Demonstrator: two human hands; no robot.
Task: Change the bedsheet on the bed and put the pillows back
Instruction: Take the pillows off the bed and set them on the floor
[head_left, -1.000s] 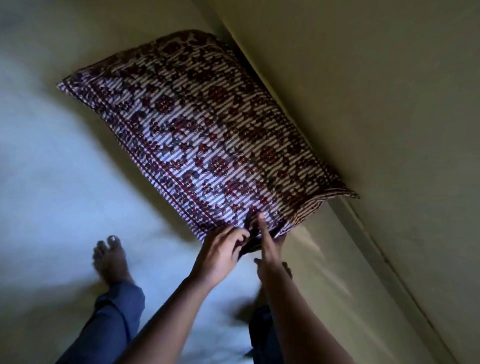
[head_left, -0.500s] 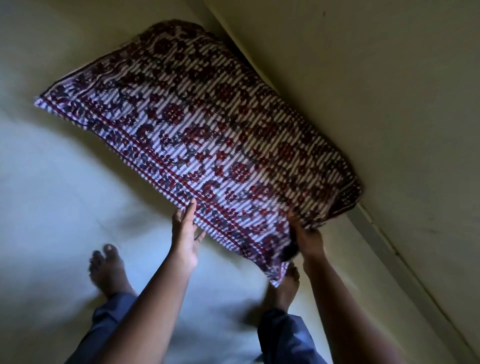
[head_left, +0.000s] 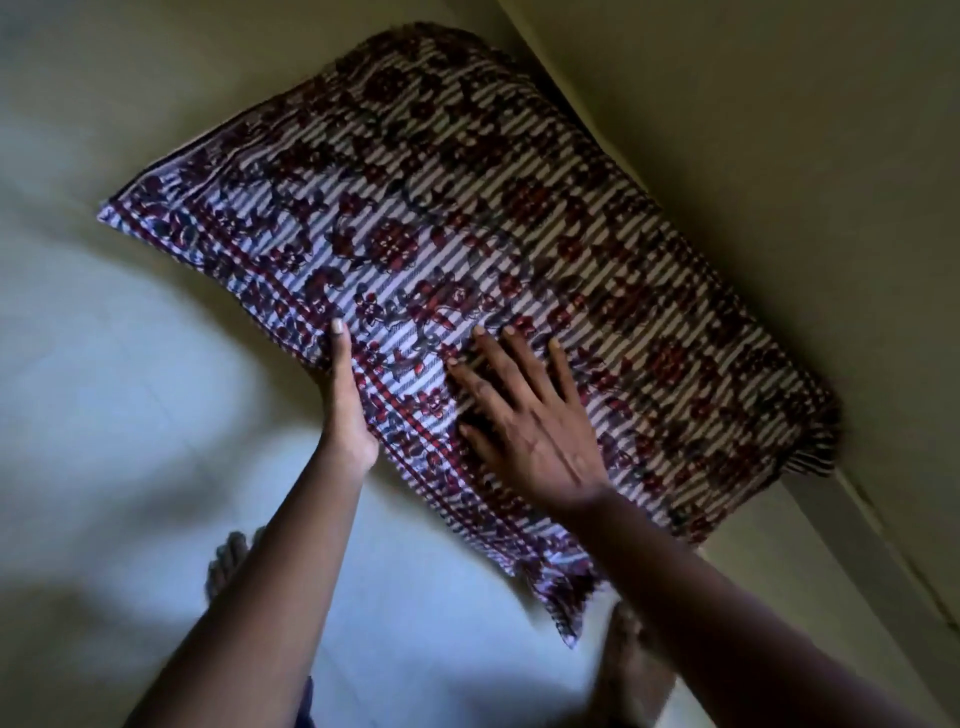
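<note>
A pillow (head_left: 467, 249) in a white-and-purple striped cover with a dark red flower print fills the middle of the view, held up over the floor close to the wall. My left hand (head_left: 345, 400) grips its lower left edge, thumb on the front face and fingers hidden behind. My right hand (head_left: 524, 415) lies flat on the front of the pillow with its fingers spread. The bed and its sheet are out of sight.
Pale floor (head_left: 130, 415) spreads under and left of the pillow. A yellowish wall (head_left: 779, 182) with a skirting strip (head_left: 857, 545) runs along the right. My bare feet (head_left: 228, 561) stand at the bottom of the view.
My right hand let go of the pillow's lower right end and now presses flat on its face. My left hand now grips the pillow's lower left edge. The pillow looks nearer.
</note>
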